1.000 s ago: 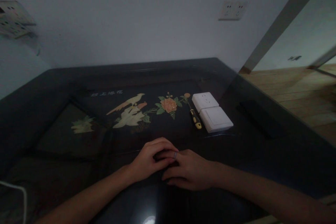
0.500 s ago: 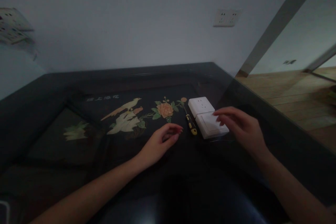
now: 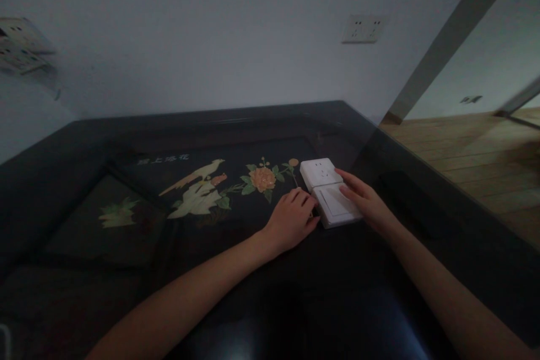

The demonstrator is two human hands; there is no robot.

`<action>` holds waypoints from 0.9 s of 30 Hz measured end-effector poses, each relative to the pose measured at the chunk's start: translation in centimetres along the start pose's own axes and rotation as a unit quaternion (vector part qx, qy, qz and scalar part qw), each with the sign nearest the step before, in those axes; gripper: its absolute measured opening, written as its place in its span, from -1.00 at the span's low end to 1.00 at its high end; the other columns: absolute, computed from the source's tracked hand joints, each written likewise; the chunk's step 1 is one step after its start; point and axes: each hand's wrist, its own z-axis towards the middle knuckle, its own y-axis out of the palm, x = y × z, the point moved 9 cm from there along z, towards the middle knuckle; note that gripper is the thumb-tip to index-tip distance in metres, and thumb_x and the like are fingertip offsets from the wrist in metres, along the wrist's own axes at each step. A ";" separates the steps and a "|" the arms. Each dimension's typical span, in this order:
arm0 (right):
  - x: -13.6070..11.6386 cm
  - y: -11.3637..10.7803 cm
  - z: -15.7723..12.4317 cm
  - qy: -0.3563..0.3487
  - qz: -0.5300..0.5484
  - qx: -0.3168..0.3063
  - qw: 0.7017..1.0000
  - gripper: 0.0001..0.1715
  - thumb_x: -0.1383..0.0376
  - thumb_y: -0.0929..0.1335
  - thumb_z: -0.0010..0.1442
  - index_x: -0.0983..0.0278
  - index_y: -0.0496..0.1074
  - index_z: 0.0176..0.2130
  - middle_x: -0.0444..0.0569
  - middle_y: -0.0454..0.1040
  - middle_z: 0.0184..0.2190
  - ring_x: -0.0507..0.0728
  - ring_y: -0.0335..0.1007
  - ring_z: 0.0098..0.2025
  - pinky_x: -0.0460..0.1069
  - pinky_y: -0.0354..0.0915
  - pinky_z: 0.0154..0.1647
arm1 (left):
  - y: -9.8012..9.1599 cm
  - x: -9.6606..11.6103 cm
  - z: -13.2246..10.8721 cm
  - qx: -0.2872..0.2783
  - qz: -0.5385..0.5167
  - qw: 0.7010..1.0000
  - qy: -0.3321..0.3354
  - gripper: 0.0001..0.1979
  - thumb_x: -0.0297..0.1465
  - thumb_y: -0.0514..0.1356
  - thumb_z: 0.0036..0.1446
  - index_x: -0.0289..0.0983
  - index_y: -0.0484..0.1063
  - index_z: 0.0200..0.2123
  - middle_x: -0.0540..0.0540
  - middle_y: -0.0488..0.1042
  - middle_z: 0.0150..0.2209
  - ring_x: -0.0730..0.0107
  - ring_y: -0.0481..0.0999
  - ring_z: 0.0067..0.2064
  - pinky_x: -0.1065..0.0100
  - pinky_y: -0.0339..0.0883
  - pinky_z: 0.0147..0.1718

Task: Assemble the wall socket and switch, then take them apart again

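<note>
Left hand: curled over screwdriver, grip not discernible. Right hand: fingers parted, tips at socket and switch. Dark surface beneath.

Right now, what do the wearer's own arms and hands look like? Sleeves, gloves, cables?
Left hand and right hand: ungloved. Left forearm and right forearm: bare, no sleeves, watch or cables visible. Too dim to rule out a ring.

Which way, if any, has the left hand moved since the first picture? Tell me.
Yes: judged against the pink flower design, the left hand has moved rightward and forward, away from the person.
</note>
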 end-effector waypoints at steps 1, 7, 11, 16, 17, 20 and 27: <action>0.1 0.2 -0.1 0.009 -0.001 -0.006 1.000 -0.24 0.01 0.43 0.09 0.20 0.34 0.22 0.13 0.44 0.16 0.27 0.52 -0.03 0.17 0.48 -0.10 | 0.1 0.1 -0.1 -0.008 0.009 1.000 0.013 -0.82 -0.41 0.21 0.22 -0.32 0.39 -0.11 -0.24 0.43 -0.02 -0.01 0.33 0.13 -0.02 0.34 0.06; 0.5 0.5 -0.4 0.032 -0.027 -0.010 0.999 -0.25 0.06 0.43 0.10 0.19 0.34 0.23 0.12 0.44 0.17 0.23 0.56 -0.16 0.13 0.52 -0.25 | -0.2 0.0 -0.5 -0.022 0.031 0.998 0.056 -0.91 -0.43 0.24 0.22 -0.33 0.42 -0.22 -0.20 0.42 -0.05 0.15 0.40 0.08 0.14 0.41 0.04; 0.4 0.5 -0.4 0.022 -0.047 -0.006 0.999 -0.29 0.05 0.42 0.12 0.16 0.36 0.23 0.10 0.42 0.20 0.26 0.55 -0.12 0.13 0.52 -0.24 | -1.7 -1.5 -2.0 0.006 0.031 0.998 0.050 -0.87 -0.39 0.23 0.24 -0.32 0.43 -0.19 -0.20 0.43 -0.06 0.17 0.44 0.04 0.16 0.45 -0.01; 0.0 0.7 -0.3 -0.001 -0.071 -0.012 0.997 -0.34 0.05 0.40 0.15 0.15 0.38 0.21 0.08 0.39 0.22 0.33 0.51 0.00 0.20 0.51 -0.16 | -5.0 -4.6 -6.3 0.051 0.032 0.998 0.028 -0.86 -0.41 0.23 0.25 -0.27 0.43 -0.12 -0.17 0.45 -0.01 0.20 0.45 0.07 0.13 0.42 0.04; -0.2 1.0 -0.4 -0.006 -0.077 -0.017 0.997 -0.35 0.06 0.40 0.16 0.14 0.39 0.20 0.08 0.38 0.23 0.34 0.49 0.02 0.21 0.50 -0.13 | -5.8 -5.3 -7.4 0.062 0.036 0.997 0.020 -0.87 -0.41 0.22 0.24 -0.26 0.43 -0.13 -0.16 0.45 -0.01 0.19 0.45 0.08 0.11 0.42 0.05; -0.8 1.9 -0.7 -0.019 -0.096 -0.035 0.995 -0.38 0.08 0.39 0.16 0.14 0.41 0.18 0.05 0.30 0.29 0.38 0.41 0.14 0.26 0.44 0.00 | -8.0 -7.5 -10.9 0.093 0.050 0.994 -0.017 -0.87 -0.44 0.19 0.26 -0.26 0.44 -0.12 -0.19 0.46 -0.01 0.16 0.45 0.08 0.06 0.41 0.06; -1.8 4.4 -0.2 -0.055 -0.128 -0.072 0.988 -0.33 0.04 0.37 0.17 0.09 0.33 0.24 0.03 0.11 0.39 0.41 0.13 0.34 0.36 0.18 0.26 | -10.5 -9.8 -16.5 0.136 0.069 0.985 -0.080 -0.89 -0.40 0.17 0.27 -0.24 0.46 -0.15 -0.17 0.48 -0.05 0.16 0.49 0.03 0.07 0.43 0.02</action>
